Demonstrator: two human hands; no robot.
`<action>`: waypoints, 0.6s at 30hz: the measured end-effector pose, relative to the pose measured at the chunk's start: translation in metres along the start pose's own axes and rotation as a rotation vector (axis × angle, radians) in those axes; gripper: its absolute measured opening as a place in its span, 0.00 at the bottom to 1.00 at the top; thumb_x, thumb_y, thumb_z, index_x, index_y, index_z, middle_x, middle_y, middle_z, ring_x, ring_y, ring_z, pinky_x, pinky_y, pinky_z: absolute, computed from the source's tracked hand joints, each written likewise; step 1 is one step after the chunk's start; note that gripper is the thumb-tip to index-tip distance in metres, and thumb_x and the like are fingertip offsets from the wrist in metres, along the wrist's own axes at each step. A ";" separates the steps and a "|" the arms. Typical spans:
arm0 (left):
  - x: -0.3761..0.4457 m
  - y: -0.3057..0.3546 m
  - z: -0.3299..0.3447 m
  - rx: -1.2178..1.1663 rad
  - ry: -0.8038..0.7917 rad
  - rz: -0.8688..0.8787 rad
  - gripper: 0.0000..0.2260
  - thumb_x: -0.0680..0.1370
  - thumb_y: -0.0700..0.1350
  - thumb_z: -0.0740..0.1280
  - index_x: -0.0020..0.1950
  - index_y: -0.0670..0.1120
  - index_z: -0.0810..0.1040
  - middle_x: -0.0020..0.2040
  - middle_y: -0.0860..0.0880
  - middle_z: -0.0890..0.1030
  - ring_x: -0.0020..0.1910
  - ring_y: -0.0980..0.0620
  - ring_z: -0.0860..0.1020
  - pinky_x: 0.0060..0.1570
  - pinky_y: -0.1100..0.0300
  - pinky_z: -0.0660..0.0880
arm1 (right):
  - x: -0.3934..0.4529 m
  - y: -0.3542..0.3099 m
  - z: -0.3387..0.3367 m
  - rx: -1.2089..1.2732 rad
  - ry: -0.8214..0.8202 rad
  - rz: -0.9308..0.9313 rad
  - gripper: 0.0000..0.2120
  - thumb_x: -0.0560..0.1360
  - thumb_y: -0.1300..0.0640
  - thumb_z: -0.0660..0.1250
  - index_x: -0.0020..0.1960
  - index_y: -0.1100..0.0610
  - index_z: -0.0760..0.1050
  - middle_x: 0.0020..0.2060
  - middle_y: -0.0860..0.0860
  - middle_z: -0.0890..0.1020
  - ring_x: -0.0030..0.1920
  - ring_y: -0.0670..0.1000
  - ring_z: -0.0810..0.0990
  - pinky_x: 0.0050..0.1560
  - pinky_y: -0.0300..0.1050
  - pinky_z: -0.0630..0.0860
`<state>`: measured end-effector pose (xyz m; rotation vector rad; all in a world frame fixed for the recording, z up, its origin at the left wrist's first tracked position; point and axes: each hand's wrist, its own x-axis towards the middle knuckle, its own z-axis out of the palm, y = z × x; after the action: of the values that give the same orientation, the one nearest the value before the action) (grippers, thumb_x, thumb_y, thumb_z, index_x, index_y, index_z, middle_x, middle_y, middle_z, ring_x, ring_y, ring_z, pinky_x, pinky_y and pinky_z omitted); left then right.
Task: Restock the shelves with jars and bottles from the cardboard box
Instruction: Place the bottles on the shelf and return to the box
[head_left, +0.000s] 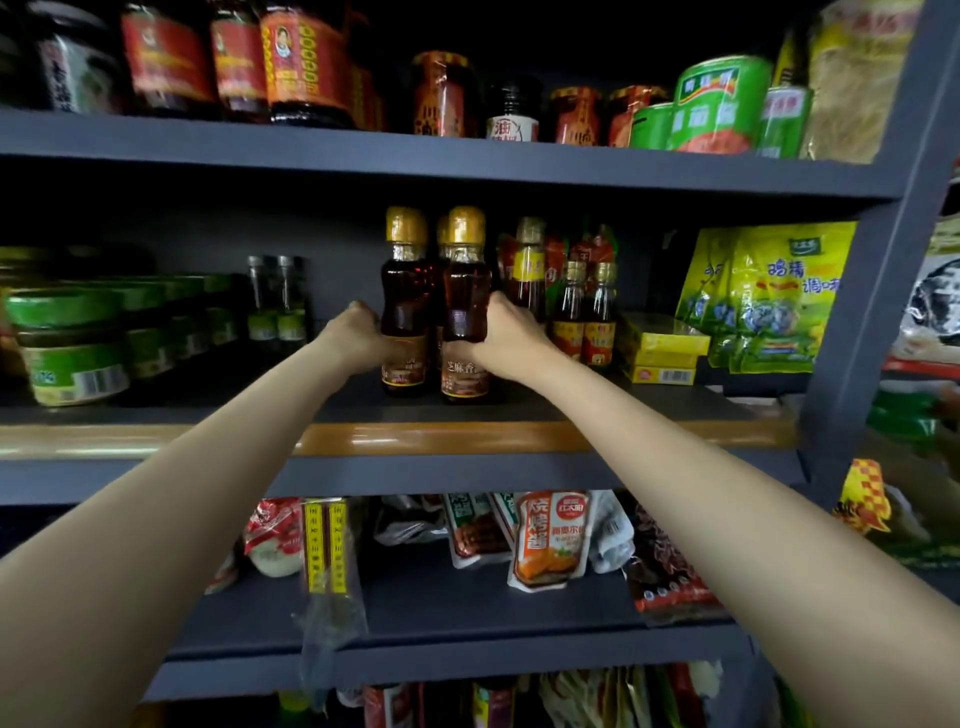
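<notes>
Two dark sesame-oil bottles with gold caps stand upright on the middle shelf (597, 410). My left hand (358, 338) is wrapped around the left bottle (406, 291) at its waist. The right bottle (466, 296) is gripped the same way by my right hand (506, 340). A third gold cap shows just behind and between them. Both bottle bases rest on or sit very close to the shelf board. The cardboard box is out of view.
Smaller red-labelled oil bottles (587, 317) stand just right of my right hand, then yellow boxes (662, 353) and yellow-green bags (769, 296). Green-lidded jars (72, 343) and two small clear bottles (275, 301) sit to the left. Upper shelf holds jars and green cans; lower shelf holds sauce pouches.
</notes>
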<state>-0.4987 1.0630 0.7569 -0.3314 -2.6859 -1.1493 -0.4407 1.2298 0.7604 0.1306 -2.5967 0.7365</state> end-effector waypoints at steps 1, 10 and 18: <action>0.000 0.000 0.002 0.036 -0.004 0.006 0.26 0.68 0.49 0.74 0.60 0.38 0.72 0.56 0.39 0.78 0.54 0.41 0.77 0.51 0.52 0.76 | 0.006 -0.001 0.003 0.009 -0.001 0.033 0.36 0.72 0.47 0.71 0.70 0.64 0.58 0.65 0.57 0.70 0.64 0.56 0.71 0.52 0.41 0.69; -0.003 0.003 0.005 0.194 -0.011 0.037 0.17 0.74 0.44 0.68 0.59 0.37 0.72 0.54 0.39 0.78 0.52 0.42 0.78 0.46 0.56 0.71 | 0.029 -0.011 0.023 0.066 0.017 0.157 0.40 0.71 0.52 0.72 0.73 0.63 0.53 0.68 0.59 0.68 0.66 0.57 0.70 0.58 0.45 0.71; -0.040 0.021 0.003 0.140 0.290 0.200 0.20 0.76 0.42 0.65 0.64 0.36 0.65 0.63 0.36 0.69 0.61 0.35 0.69 0.58 0.47 0.68 | 0.008 -0.008 0.013 0.016 0.011 0.179 0.29 0.72 0.47 0.70 0.66 0.62 0.66 0.59 0.56 0.75 0.55 0.55 0.77 0.48 0.44 0.74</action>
<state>-0.4551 1.0745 0.7585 -0.3692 -2.4014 -0.8730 -0.4517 1.2167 0.7575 -0.1028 -2.6161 0.8170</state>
